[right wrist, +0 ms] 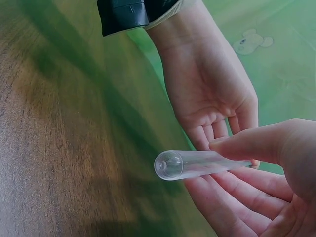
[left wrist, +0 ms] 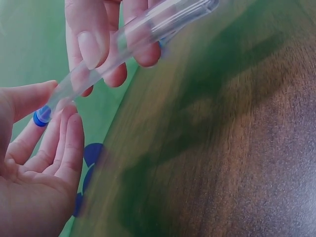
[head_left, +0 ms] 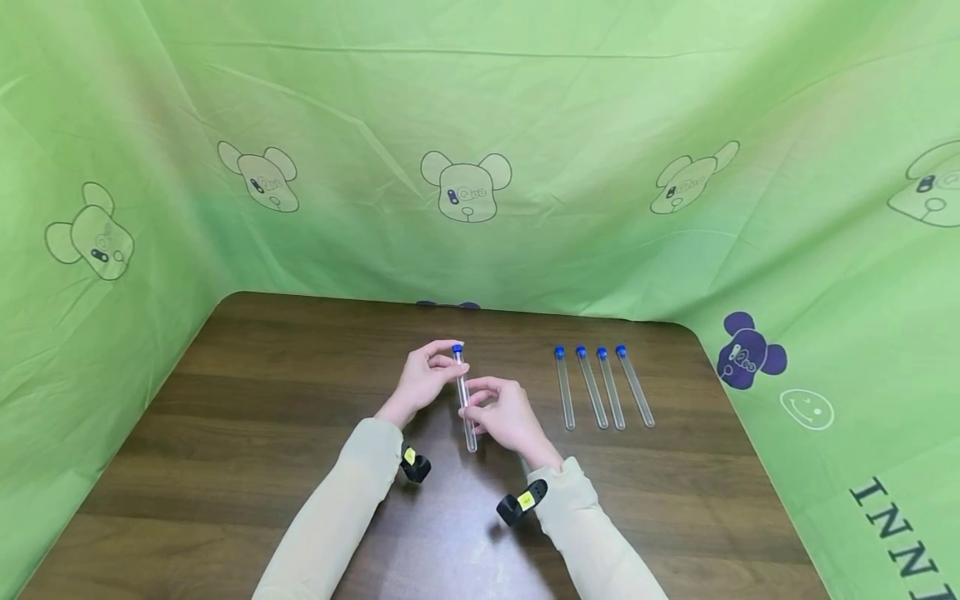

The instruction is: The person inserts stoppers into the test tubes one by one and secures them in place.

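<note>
Between both hands is a clear test tube (head_left: 470, 435) with a blue cap, held above the table and tilted, its capped end away from me. My left hand (head_left: 422, 382) pinches it near the blue cap (left wrist: 41, 116), thumb on one side and fingers on the other. Lower down the tube, my right hand (head_left: 512, 415) grips the body between thumb and fingers. In the right wrist view the rounded bottom of the tube (right wrist: 170, 165) sticks out past the right thumb. The tube looks empty.
Several more blue-capped test tubes (head_left: 590, 387) lie side by side on the brown wooden table (head_left: 262, 417), right of my hands. A green printed cloth (head_left: 360, 250) hangs behind the table and along both sides. Black cameras sit on both wrists.
</note>
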The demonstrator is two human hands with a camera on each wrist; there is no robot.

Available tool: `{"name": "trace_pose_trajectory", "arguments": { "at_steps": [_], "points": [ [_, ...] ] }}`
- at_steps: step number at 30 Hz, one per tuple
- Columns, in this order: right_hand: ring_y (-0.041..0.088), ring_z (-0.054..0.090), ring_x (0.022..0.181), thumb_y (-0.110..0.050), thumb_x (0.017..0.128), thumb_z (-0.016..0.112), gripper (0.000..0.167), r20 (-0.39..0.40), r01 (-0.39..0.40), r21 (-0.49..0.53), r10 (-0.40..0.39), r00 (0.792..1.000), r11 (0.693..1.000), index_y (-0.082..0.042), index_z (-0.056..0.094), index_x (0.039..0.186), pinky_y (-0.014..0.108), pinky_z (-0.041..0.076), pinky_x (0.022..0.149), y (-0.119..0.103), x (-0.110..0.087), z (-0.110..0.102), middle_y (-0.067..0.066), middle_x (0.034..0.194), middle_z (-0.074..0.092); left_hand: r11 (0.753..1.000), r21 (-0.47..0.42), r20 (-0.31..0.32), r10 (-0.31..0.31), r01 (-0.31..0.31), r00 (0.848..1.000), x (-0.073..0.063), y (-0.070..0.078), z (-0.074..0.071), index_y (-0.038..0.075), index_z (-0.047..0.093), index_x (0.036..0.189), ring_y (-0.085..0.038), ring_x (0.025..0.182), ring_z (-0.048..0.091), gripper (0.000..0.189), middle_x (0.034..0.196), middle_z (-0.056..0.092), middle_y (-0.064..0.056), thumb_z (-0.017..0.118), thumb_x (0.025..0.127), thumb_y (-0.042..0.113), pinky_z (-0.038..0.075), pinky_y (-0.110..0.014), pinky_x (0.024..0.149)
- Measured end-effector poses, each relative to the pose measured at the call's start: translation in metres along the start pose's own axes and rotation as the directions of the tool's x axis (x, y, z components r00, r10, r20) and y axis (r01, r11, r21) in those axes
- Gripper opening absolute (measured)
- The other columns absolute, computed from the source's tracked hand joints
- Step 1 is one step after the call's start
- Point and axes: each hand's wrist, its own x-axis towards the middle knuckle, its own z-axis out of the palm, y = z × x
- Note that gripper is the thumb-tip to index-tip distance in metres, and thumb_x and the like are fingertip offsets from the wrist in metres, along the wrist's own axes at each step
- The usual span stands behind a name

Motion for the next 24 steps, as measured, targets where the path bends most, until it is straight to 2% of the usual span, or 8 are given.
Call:
{"name": "trace_pose_trajectory", "arguments": {
  "at_steps": [8,19,24],
  "points": [
    [0.023,0.071,0.064,0.009,0.083,0.076,0.035,-0.008,-0.006,0.005,0.006,1.000,1.000,0.007,0.068,0.117,0.036,0.060,0.057,-0.0016,0.0002,-0.0027,0.010,0.083,0.071,1.000,-0.021,0.004,-0.003,0.003,1.000,0.0007,0.0008,0.0018,-0.001,0.065,0.130,-0.018,0.073,0.072,0.044,0.085,0.073,-0.010,0.079,0.088,0.001,0.058,-0.032,0.079],
    [0.023,0.070,0.063,0.009,0.083,0.076,0.034,-0.016,-0.007,0.002,0.007,1.000,1.000,0.007,0.069,0.117,0.035,0.060,0.056,-0.0009,-0.0016,-0.0030,0.010,0.082,0.071,1.000,-0.010,0.001,0.008,-0.008,1.000,0.0016,-0.0015,0.0041,-0.001,0.066,0.128,-0.017,0.072,0.071,0.044,0.083,0.073,-0.007,0.079,0.087,0.002,0.057,-0.029,0.074],
    [0.023,0.071,0.064,0.008,0.083,0.076,0.035,-0.022,-0.005,0.004,0.005,1.000,1.000,0.008,0.069,0.117,0.035,0.060,0.056,-0.0021,-0.0031,-0.0042,0.010,0.082,0.071,1.000,-0.022,0.011,0.005,-0.004,1.000,0.0011,-0.0011,0.0045,-0.003,0.064,0.129,-0.017,0.072,0.071,0.045,0.082,0.073,-0.007,0.079,0.087,0.002,0.057,-0.033,0.077]
  ]
}}
